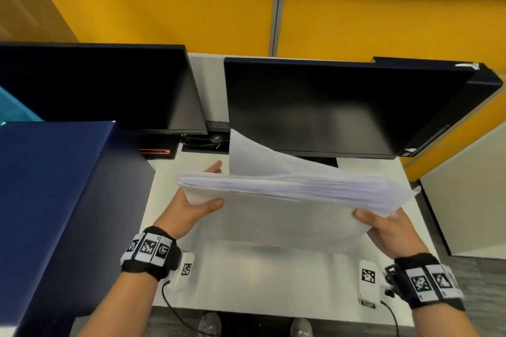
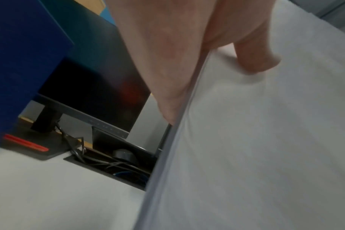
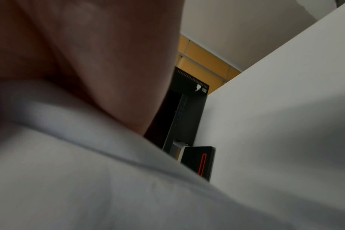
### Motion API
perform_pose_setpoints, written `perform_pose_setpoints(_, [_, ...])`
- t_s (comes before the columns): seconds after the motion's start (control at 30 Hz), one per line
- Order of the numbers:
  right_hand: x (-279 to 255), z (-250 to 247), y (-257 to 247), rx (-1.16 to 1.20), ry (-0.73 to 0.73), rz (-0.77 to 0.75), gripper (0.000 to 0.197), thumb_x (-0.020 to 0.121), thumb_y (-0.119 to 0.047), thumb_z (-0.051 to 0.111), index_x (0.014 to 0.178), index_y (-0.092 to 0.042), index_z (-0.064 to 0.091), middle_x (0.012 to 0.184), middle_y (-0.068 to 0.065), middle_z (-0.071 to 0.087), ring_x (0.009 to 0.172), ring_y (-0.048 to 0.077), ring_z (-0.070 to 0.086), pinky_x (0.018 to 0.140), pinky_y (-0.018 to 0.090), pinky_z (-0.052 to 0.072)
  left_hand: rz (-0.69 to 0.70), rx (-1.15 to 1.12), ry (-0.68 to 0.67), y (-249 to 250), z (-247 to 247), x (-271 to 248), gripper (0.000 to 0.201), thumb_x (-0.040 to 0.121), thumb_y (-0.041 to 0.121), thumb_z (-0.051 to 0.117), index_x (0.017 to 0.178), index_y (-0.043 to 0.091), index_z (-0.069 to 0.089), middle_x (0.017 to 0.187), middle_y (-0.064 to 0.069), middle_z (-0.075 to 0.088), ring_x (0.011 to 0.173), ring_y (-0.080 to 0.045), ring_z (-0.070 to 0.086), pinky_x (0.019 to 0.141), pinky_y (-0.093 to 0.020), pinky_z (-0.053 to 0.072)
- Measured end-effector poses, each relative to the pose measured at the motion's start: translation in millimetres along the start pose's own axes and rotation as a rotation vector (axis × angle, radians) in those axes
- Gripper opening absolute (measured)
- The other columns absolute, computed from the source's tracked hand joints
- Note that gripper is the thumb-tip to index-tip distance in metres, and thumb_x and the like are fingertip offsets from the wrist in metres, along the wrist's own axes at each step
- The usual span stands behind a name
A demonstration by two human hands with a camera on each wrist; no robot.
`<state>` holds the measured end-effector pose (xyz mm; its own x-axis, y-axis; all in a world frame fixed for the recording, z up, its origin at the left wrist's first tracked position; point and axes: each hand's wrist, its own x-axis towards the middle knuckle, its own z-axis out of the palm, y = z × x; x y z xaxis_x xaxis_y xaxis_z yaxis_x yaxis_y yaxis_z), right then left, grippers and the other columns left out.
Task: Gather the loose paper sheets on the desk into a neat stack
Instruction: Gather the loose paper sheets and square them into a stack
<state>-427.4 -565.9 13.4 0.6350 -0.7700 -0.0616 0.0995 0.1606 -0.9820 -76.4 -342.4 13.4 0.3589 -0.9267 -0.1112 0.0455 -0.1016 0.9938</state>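
Observation:
A thick stack of white paper sheets stands on its long edge above the white desk, tilted toward me. My left hand grips its left end, thumb on the near face and fingers behind. My right hand grips the right end the same way. One loose sheet curls up behind the stack. In the left wrist view the paper stack fills the right side under my thumb. In the right wrist view the paper stack fills the bottom under my palm.
Two dark monitors stand at the back of the desk, close behind the paper. A dark blue box sits at the left. A cable tray opening lies behind the stack. A white partition bounds the right side.

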Motion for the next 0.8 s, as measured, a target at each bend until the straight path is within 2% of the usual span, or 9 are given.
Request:
perform_pose_setpoints(0.07, [-2.1,-4.9,-1.7,0.012,-0.048,0.045,0.048,0.078,0.006,0.064,0.121,-0.017,0.069,0.125,0.017,0.067,0.119,0.036,0.061,0.100,0.050,0.049,-0.020,0.002,-0.045,-4.2,2.5,1.1,0.088,0.075,0.027,0.078,0.151,0.025,0.035,0.152,0.010,0.044,0.139,-0.006,0.042,0.112,-0.032,0.039])
perform_pose_setpoints(0.13, [-5.3,-4.7,-5.4,0.086,-0.072,0.116,0.052,0.079,0.017,0.055,0.114,-0.016,0.073,0.118,0.015,0.072,0.111,0.032,0.067,0.089,0.041,0.057,-0.040,-0.004,-0.102,-7.1,5.1,1.6,0.079,0.077,0.030,0.078,0.146,0.016,0.044,0.146,0.002,0.052,0.136,-0.016,0.048,0.110,-0.040,0.041])
perform_pose_setpoints(0.23, [-7.8,-6.6,-7.8,0.108,-0.082,0.151,0.057,0.074,0.020,0.048,0.110,-0.015,0.075,0.113,0.018,0.073,0.105,0.033,0.069,0.084,0.042,0.059,-0.067,-0.027,-0.079,0.4,9.1,0.7,0.075,0.066,0.047,0.085,0.126,0.008,0.062,0.122,-0.008,0.070,0.117,-0.028,0.063,0.099,-0.038,0.052])
perform_pose_setpoints(0.33, [-2.7,-5.9,-8.1,0.087,-0.094,0.132,0.054,0.077,0.021,0.056,0.118,-0.010,0.069,0.118,0.022,0.070,0.108,0.037,0.068,0.087,0.046,0.058,-0.040,-0.015,-0.051,5.1,13.0,6.1,0.065,0.070,0.037,0.083,0.124,0.008,0.062,0.119,-0.011,0.071,0.111,-0.028,0.067,0.095,-0.040,0.055])
perform_pose_setpoints(0.43, [3.1,-2.3,-1.3,0.023,0.023,0.091,0.052,0.075,0.010,0.069,0.123,-0.008,0.064,0.121,0.022,0.068,0.112,0.038,0.066,0.094,0.051,0.054,-0.011,-0.018,0.042,0.7,15.4,12.1,0.070,0.070,0.035,0.084,0.130,0.012,0.056,0.120,-0.009,0.070,0.110,-0.025,0.068,0.093,-0.045,0.056])
perform_pose_setpoints(0.53, [3.7,-0.9,16.6,-0.084,0.171,0.113,0.060,0.060,-0.023,0.091,0.116,-0.014,0.070,0.115,0.013,0.074,0.108,0.033,0.069,0.095,0.052,0.053,-0.034,0.005,0.111,-10.0,21.2,14.7,0.057,0.071,0.030,0.083,0.123,0.016,0.062,0.108,0.001,0.075,0.098,-0.013,0.072,0.085,-0.033,0.058])
perform_pose_setpoints(0.63, [-1.2,4.8,32.4,-0.229,0.211,0.141,0.056,0.060,-0.023,0.091,0.112,-0.017,0.071,0.108,0.003,0.077,0.102,0.020,0.072,0.093,0.042,0.053,-0.099,0.038,0.181,-21.7,25.9,15.3,0.013,0.084,0.016,0.076,0.096,0.018,0.071,0.085,0.009,0.079,0.080,-0.008,0.074,0.080,-0.034,0.056])
perform_pose_setpoints(0.7, [-4.2,9.9,36.8,-0.274,0.283,0.137,0.042,0.065,-0.010,0.088,0.102,-0.018,0.071,0.094,0.001,0.079,0.089,0.014,0.074,0.084,0.029,0.055,-0.113,0.025,0.213,-28.8,24.7,14.2,0.013,0.089,0.008,0.068,0.095,0.019,0.071,0.083,0.009,0.078,0.079,-0.009,0.073,0.073,-0.026,0.058])
perform_pose_setpoints(0.8, [-7.1,15.5,39.0,-0.249,0.355,0.086,0.037,0.068,-0.001,0.085,0.095,-0.017,0.065,0.079,-0.004,0.074,0.069,0.008,0.070,0.066,0.017,0.052,-0.138,-0.052,0.227,-36.1,17.1,11.0,0.029,0.080,0.034,0.075,0.103,0.018,0.070,0.097,0.001,0.079,0.090,-0.016,0.074,0.080,-0.028,0.059])
